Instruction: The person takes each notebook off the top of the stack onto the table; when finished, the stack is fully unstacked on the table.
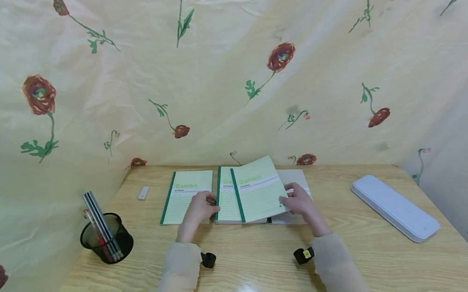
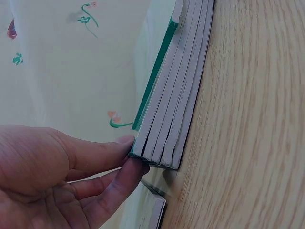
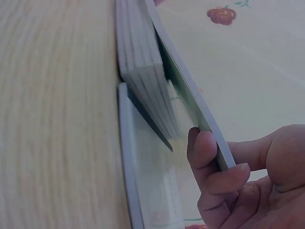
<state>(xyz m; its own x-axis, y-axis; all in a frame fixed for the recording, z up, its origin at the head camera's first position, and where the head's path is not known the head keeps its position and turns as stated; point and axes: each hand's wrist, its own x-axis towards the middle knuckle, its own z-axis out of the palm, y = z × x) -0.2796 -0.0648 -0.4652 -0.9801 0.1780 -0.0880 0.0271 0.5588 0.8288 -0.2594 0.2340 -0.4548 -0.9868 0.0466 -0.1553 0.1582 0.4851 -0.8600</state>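
My right hand [image 1: 300, 200] grips the right edge of a pale green notebook [image 1: 261, 197] with a green spine, its right side tilted up off a stack of notebooks [image 1: 227, 198]. In the right wrist view, thumb and fingers pinch that notebook's cover edge [image 3: 209, 117]. The left hand [image 1: 198, 209] pinches the stack's near spine corner; the left wrist view shows thumb [image 2: 107, 151] and fingers at the upper notebooks. Left of the stack lies a single matching notebook [image 1: 184, 179]. Another notebook [image 1: 300, 179], pale and partly hidden, lies at its right.
A black mesh pen cup [image 1: 126, 238] with several pencils stands at the left. A small white eraser [image 1: 143, 193] lies near the back left. At the right is a white oblong case [image 1: 394, 208]. Flowered cloth [image 1: 218, 72] hangs behind the wooden table [image 1: 262, 265].
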